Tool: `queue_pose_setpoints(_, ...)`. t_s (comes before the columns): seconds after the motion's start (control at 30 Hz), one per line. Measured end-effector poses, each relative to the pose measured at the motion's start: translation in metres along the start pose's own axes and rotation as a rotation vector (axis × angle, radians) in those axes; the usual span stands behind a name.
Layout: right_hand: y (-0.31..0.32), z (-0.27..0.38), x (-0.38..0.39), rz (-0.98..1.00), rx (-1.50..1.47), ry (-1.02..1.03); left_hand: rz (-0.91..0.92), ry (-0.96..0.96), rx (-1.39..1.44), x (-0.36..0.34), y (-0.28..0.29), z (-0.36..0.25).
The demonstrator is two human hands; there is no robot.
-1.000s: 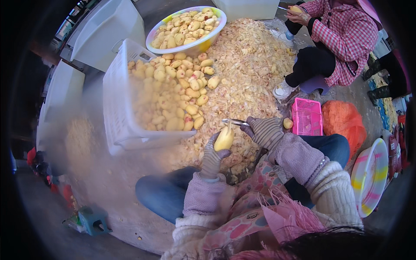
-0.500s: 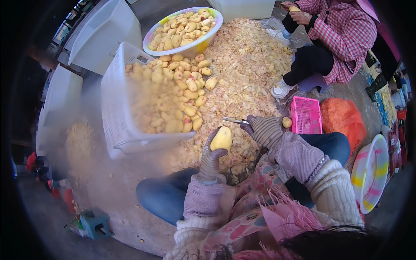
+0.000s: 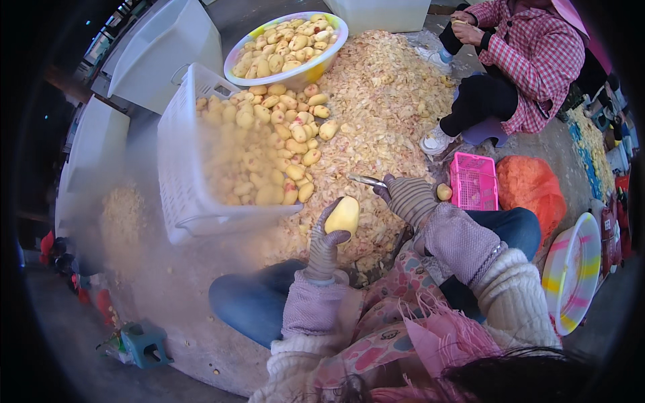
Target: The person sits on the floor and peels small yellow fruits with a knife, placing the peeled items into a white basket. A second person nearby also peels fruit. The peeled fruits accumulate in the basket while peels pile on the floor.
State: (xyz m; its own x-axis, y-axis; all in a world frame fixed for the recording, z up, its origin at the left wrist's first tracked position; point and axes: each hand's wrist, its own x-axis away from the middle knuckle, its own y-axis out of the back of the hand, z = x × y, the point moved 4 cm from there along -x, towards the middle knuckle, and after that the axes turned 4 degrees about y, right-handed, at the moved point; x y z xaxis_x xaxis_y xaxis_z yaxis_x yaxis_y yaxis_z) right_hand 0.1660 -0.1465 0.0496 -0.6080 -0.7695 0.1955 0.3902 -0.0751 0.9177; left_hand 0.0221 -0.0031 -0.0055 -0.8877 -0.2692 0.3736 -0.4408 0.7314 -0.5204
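My left hand (image 3: 324,245), in a striped glove, grips a peeled yellow potato (image 3: 343,215) upright. My right hand (image 3: 403,198) is closed on a metal peeling tool (image 3: 365,179), whose tip is held above and beside that potato, apart from it. Beneath both hands spreads a pile of potato peelings (image 3: 376,94). To the left, many potatoes (image 3: 295,148) spill from a white crate (image 3: 173,161) on its side; part of the view there is hazy. A single potato (image 3: 444,191) lies just right of my right hand.
Behind are a basin of potatoes (image 3: 285,47) and white tubs (image 3: 154,60). On the right sit a co-worker (image 3: 531,67) holding something pale, a pink basket (image 3: 473,181), an orange mesh sack (image 3: 529,195) and a multicoloured basin (image 3: 557,282). A blue stool (image 3: 143,346) stands at lower left.
The potato in my left hand has turned to show a broader face. The tool in my right hand has risen slightly. The co-worker's hands have shifted a little.
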Motion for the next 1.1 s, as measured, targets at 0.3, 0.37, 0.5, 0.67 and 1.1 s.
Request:
queue_pose_setpoints(0.3,-0.008,0.009,0.013,-0.079,-0.041,0.234,0.159,-0.015,0.417,0.008,-0.002,0.000)
queue_pose_setpoints(0.37,0.000,0.001,0.010,-0.181,0.007,-0.059,0.159,-0.081,0.464,0.009,0.001,-0.002)
queue_pose_setpoints(0.5,0.001,0.022,0.014,-0.023,-0.101,0.294,0.193,-0.083,0.388,0.009,0.003,-0.002)
queue_pose_setpoints(0.67,0.006,0.019,0.017,-0.115,-0.132,0.308,0.072,-0.142,0.162,0.013,0.012,-0.011)
queue_pose_setpoints(1.1,0.018,0.028,0.028,-0.104,-0.063,0.297,0.120,-0.141,0.427,0.016,-0.008,-0.017)
